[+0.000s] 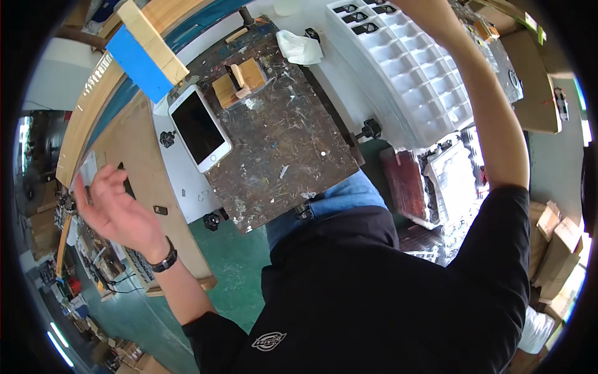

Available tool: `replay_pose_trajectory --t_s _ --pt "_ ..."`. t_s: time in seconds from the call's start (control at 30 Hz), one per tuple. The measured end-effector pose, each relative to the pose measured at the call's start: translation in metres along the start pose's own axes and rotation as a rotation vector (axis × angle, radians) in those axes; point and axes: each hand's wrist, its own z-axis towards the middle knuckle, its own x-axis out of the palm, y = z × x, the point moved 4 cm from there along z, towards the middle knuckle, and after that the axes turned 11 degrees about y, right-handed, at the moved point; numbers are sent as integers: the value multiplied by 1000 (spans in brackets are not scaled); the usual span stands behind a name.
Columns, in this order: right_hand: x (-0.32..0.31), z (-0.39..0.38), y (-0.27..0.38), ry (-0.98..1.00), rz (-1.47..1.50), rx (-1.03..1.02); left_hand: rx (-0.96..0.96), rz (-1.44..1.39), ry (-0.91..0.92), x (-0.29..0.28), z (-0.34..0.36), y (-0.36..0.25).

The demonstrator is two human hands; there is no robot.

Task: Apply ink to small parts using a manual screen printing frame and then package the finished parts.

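My left hand (121,215), a dark watch on its wrist, hovers over a wooden board (159,181) at the left. Its fingers are apart and slightly bent, with nothing in them. Close by on that board lies a small black piece (161,210). My right arm stretches up over a stack of white compartment trays (423,71); the right hand (427,15) is cut off by the top edge, so its fingers are hidden. Several black parts (364,28) sit in the top tray's far-left compartments.
Before me stands a stained dark work board (286,143) bearing a small wooden block fixture (255,75). A white phone (199,129) lies along its left side. Beyond are a blue-faced wooden block (140,62) and a crumpled white cloth (299,48). Black knobs (371,129) jut beside the board.
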Motion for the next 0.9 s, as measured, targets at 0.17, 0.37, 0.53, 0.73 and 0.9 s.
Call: replay_pose_trajectory --t_s 0.17,0.37,0.53,0.73,0.9 --pt "-18 -33 89 106 574 -344 -70 -574 579 8 17 -8" --pt "19 -15 167 -56 216 -596 -325 -61 186 -3 -37 16" --pt "83 -4 191 -44 48 -1013 -432 -44 292 4 -88 28" --pt "98 -5 190 49 -155 -1136 -420 -73 342 7 -92 36" --pt "76 -57 189 33 -276 -1211 -395 -84 355 2 -88 34"
